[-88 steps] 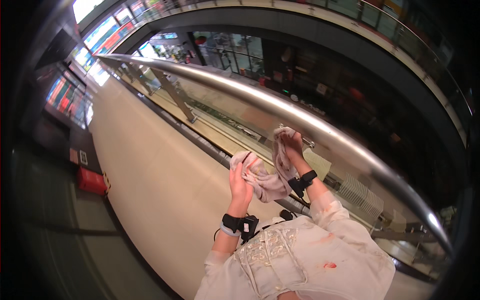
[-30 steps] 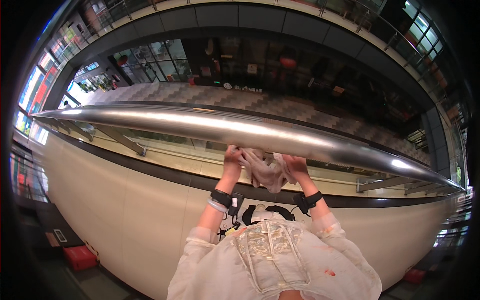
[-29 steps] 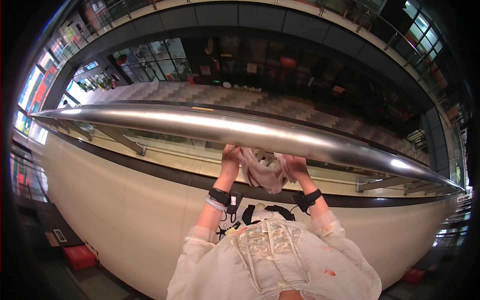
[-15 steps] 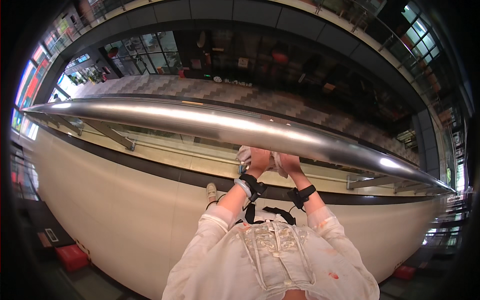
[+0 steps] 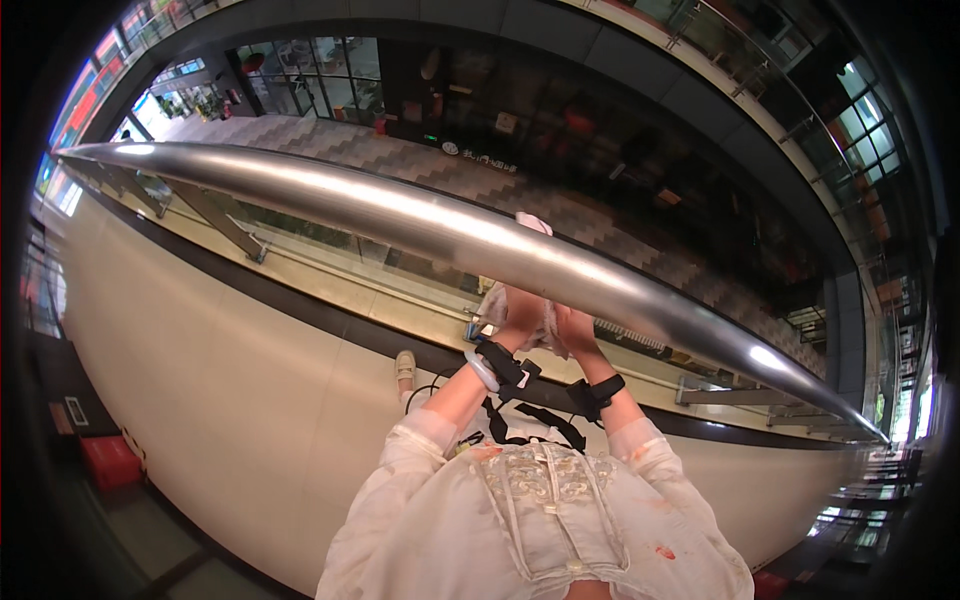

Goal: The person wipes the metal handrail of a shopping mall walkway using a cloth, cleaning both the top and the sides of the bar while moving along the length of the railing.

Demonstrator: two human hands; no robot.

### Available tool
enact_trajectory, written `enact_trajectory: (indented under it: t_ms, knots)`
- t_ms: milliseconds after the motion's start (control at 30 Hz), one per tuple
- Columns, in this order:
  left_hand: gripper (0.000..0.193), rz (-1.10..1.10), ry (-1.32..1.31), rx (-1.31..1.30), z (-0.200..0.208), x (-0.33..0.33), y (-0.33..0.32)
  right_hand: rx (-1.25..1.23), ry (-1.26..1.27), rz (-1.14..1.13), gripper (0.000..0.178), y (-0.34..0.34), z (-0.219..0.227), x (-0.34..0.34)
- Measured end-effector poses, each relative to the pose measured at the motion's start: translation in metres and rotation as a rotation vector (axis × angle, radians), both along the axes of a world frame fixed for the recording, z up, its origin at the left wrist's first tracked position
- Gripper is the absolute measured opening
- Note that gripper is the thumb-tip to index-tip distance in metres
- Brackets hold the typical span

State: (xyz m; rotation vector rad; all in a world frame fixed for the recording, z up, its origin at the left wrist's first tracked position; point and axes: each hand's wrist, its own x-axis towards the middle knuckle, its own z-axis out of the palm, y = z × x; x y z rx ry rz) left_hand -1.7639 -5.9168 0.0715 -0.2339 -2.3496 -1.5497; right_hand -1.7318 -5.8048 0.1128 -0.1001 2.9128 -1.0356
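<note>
A thick, shiny metal handrail [image 5: 400, 220] slants across the view in front of me. Just under its near side are both my hands, close together on a bunched pale cloth [image 5: 492, 304]. My left hand [image 5: 522, 308] grips the cloth, part of which hangs out on its left. My right hand [image 5: 574, 326] holds it from the other side, with folds showing between the two hands. The rail hides most of my fingers. A pale pink-white bit, seemingly cloth, pokes up beyond the rail's far edge.
Below the rail are glass panels and slanted metal brackets [image 5: 215, 220]. A dark strip edges the beige floor [image 5: 240, 400] where I stand. Beyond the rail lies a lower storey with patterned paving [image 5: 330, 140]. A red block-shaped seat [image 5: 112, 462] is at the left.
The view has tilted, so the rail now slopes down more steeply to the right. A pale bit has come up over the rail's far edge. Both hands stay on the cloth.
</note>
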Motion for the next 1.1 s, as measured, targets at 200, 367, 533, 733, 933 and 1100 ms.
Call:
enact_trajectory:
  t_ms: [200, 367, 533, 733, 933, 1100]
  knots:
    - [0.021, 0.005, -0.014, -0.394, -0.132, -0.021, -0.013, 0.206, 0.314, 0.103, 0.024, 0.005, -0.029, -0.004]
    - [0.018, 0.173, 0.089, -0.323, -0.088, 0.011, 0.015, 0.122, 0.236, 0.098, 0.032, 0.018, -0.027, -0.004]
    - [0.02, 0.117, 0.13, -0.223, -0.073, 0.015, 0.014, 0.266, 0.183, 0.185, 0.04, 0.017, -0.027, 0.002]
    - [0.024, -0.254, -0.142, 0.729, -0.12, -0.023, 0.003, 0.266, 0.477, 0.186, 0.023, 0.008, -0.027, -0.003]
    - [0.028, 0.038, -0.165, 0.532, -0.009, 0.019, 0.01, 0.029, 0.309, 0.089, 0.021, 0.016, -0.022, -0.005]
    - [0.019, 0.095, 0.084, 0.301, -0.042, 0.002, -0.001, -0.102, 0.241, 0.073, 0.025, 0.006, -0.017, -0.008]
